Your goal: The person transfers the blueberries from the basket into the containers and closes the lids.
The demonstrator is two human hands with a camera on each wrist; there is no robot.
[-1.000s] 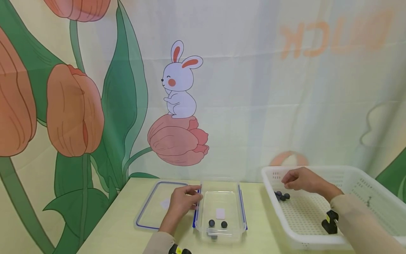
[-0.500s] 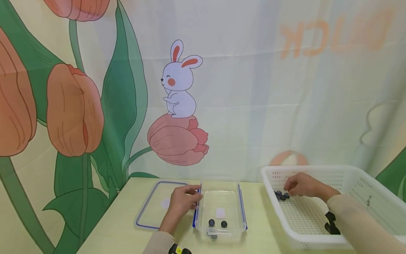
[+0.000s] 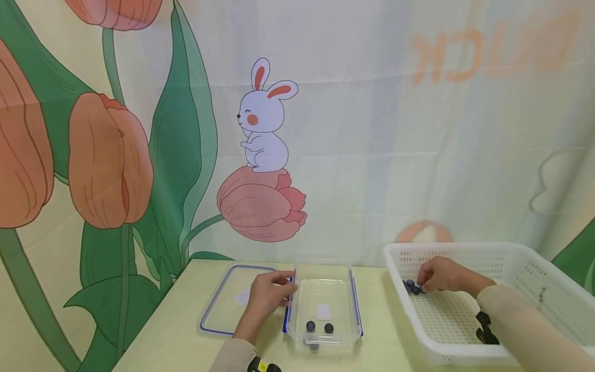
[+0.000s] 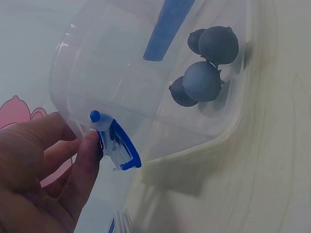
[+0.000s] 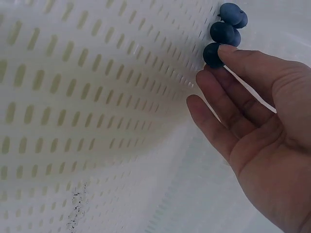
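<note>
A clear plastic food container (image 3: 321, 292) with blue side latches stands on the table. My left hand (image 3: 267, 297) grips its left wall, the thumb beside a blue latch (image 4: 124, 148) in the left wrist view. Several blueberries (image 4: 201, 81) lie at the container's near end. Inside the white basket (image 3: 465, 315) on the right, my right hand (image 5: 262, 102) pinches a blueberry (image 5: 212, 56) between thumb and fingertips. More blueberries (image 5: 222, 32) cluster right beside that one, against the basket's left side.
A clear lid with a blue seal (image 3: 220, 305) lies flat left of the container, partly behind the left hand. The basket's raised rim (image 3: 411, 320) stands between the container and the right hand. A printed curtain (image 3: 344, 155) hangs behind the table.
My right hand has moved down into the basket and its fingertips have come onto a blueberry. My left hand and the container have stayed in place.
</note>
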